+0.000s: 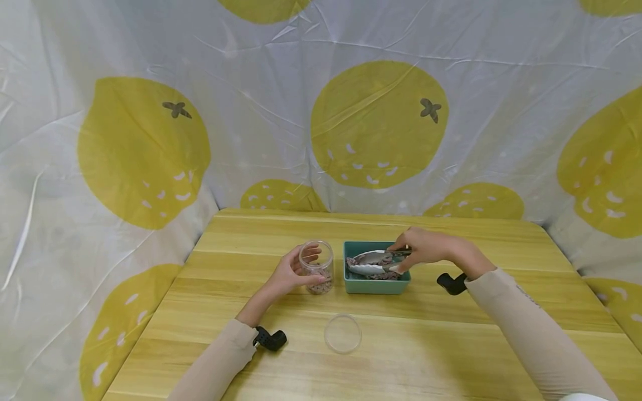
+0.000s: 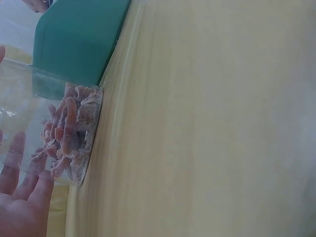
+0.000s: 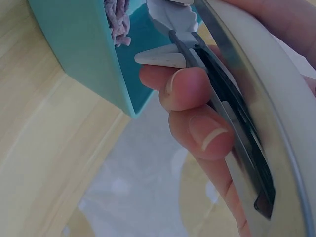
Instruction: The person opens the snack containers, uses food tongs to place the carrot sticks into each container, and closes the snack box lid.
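Observation:
My left hand (image 1: pixel 290 273) holds a clear open jar (image 1: pixel 317 267) upright on the table, fingers behind it and thumb in front. Pinkish-brown dried pieces (image 2: pixel 69 131) cover the jar's bottom. Just right of it stands a teal rectangular bin (image 1: pixel 377 286) with more of these pieces inside. My right hand (image 1: pixel 423 248) grips metal tongs (image 1: pixel 372 263) over the bin, their scalloped tips down among the pieces. In the right wrist view, fingers (image 3: pixel 202 131) curl round one arm of the tongs. Whether the tips hold a piece cannot be made out.
A round clear lid (image 1: pixel 343 333) lies flat on the wooden table (image 1: pixel 281 367), in front of the jar and bin. Black wrist cameras (image 1: pixel 271 338) jut from both sleeves. A lemon-print curtain (image 1: pixel 261 111) hangs behind the table and along its sides.

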Demonstrator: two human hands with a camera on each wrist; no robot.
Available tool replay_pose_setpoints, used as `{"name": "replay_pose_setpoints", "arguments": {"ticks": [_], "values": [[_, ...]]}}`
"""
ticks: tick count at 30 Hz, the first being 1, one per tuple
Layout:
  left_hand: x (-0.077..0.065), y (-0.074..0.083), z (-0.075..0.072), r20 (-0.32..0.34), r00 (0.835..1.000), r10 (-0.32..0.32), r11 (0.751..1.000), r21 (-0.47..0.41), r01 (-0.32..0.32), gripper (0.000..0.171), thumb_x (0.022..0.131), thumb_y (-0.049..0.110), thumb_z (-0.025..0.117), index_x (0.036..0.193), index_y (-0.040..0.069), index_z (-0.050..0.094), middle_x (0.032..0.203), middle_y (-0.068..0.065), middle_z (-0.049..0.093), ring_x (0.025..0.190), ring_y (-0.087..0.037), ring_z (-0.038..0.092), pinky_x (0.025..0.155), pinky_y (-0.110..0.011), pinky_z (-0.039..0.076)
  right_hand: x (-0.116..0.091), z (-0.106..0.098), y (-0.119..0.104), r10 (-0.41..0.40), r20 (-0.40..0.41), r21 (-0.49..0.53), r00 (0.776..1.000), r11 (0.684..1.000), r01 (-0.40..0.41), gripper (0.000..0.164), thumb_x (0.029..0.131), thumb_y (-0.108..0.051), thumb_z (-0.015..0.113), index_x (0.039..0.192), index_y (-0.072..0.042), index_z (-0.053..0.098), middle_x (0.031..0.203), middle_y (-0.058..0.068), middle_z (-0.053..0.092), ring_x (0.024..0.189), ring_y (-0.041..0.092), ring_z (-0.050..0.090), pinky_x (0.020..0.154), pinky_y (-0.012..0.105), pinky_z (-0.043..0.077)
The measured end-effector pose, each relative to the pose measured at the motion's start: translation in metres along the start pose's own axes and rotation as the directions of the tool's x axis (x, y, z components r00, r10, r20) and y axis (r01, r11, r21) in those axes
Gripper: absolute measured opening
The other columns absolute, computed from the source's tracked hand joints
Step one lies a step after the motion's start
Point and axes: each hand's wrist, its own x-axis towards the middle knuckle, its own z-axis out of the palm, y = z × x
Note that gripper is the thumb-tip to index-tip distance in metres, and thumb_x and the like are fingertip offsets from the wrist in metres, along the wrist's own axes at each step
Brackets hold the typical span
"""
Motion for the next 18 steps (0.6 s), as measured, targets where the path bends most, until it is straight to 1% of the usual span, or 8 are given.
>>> {"name": "replay_pose_setpoints", "arguments": {"ticks": [3,5,6,8,11,12,15,18], "values": [[0.000,-0.001,0.000,0.000,1.000,-0.002,1.000,0.000,0.002,0.076,0.083,-0.003,0.080,0.148,0.002,0.042,0.147,-0.026,0.044,0.137,-0.041,0.042,0.112,-0.049,0.036,-0.003,-0.002,0.000,-0.005,-0.010,-0.011,1.000,1.000,0.005,0.054,0.090,-0.026,0.077,0.128,0.009,0.063,0.127,0.023,0.063,0.070,0.010,0.060,0.075,0.033,0.050],[0.000,0.000,0.000,-0.001,1.000,-0.005,1.000,-0.004,0.005,0.076,0.083,-0.003,0.079,0.148,0.002,0.041,0.147,-0.027,0.044,0.137,-0.041,0.042,0.112,-0.049,0.036,-0.005,-0.003,0.000,-0.002,-0.014,-0.010,1.000,1.000,0.002,0.053,0.090,-0.027,0.076,0.128,0.008,0.063,0.127,0.023,0.063,0.085,0.019,0.066,0.078,0.036,0.051],[0.000,-0.001,0.000,0.000,1.000,-0.002,1.000,-0.007,0.002,0.076,0.083,-0.003,0.079,0.148,0.000,0.041,0.147,-0.028,0.044,0.137,-0.041,0.041,0.112,-0.048,0.036,-0.006,-0.004,0.000,-0.002,-0.015,-0.005,1.000,1.000,0.002,0.053,0.090,-0.027,0.076,0.128,0.008,0.063,0.128,0.023,0.063,0.081,0.021,0.065,0.078,0.037,0.052],[0.000,0.000,0.000,0.004,1.000,-0.001,1.000,-0.011,0.001,0.077,0.083,-0.004,0.079,0.148,-0.002,0.039,0.147,-0.029,0.043,0.137,-0.042,0.041,0.112,-0.047,0.036,-0.008,-0.005,0.001,-0.008,-0.023,0.002,1.000,1.000,0.008,0.053,0.091,-0.026,0.076,0.128,0.008,0.063,0.128,0.023,0.063,0.086,0.021,0.066,0.079,0.036,0.052],[0.000,0.001,0.000,0.007,1.000,0.000,1.000,-0.011,0.000,0.078,0.082,-0.005,0.079,0.149,-0.004,0.038,0.147,-0.030,0.042,0.137,-0.043,0.040,0.111,-0.046,0.037,-0.012,-0.007,0.002,-0.010,-0.030,0.029,0.999,1.000,0.011,0.052,0.091,-0.025,0.075,0.129,0.008,0.062,0.128,0.025,0.062,0.057,0.010,0.050,0.070,0.033,0.048],[0.000,0.001,0.000,0.008,1.000,0.001,1.000,-0.010,0.000,0.078,0.082,-0.005,0.079,0.149,-0.004,0.038,0.147,-0.030,0.042,0.137,-0.043,0.040,0.111,-0.045,0.038,-0.013,-0.007,0.003,-0.016,-0.035,0.031,0.999,0.999,0.017,0.052,0.091,-0.025,0.075,0.129,0.009,0.062,0.128,0.025,0.062,0.052,0.008,0.044,0.068,0.031,0.047],[0.001,0.001,0.000,0.005,1.000,-0.001,1.000,-0.005,0.001,0.078,0.082,-0.004,0.080,0.148,-0.003,0.039,0.147,-0.029,0.042,0.137,-0.043,0.041,0.111,-0.045,0.038,-0.016,-0.008,0.005,-0.019,-0.046,0.036,0.999,0.999,0.021,0.052,0.091,-0.025,0.075,0.129,0.009,0.062,0.127,0.026,0.062,0.046,0.004,0.027,0.062,0.029,0.042],[0.000,0.000,0.000,-0.002,1.000,-0.004,1.000,0.003,0.004,0.076,0.081,-0.001,0.081,0.148,0.004,0.043,0.147,-0.027,0.044,0.136,-0.041,0.042,0.111,-0.047,0.038,-0.020,-0.009,0.007,-0.022,-0.056,0.036,0.998,0.999,0.024,0.053,0.091,-0.025,0.075,0.129,0.009,0.061,0.127,0.026,0.062,0.047,0.003,0.023,0.061,0.028,0.042]]}}
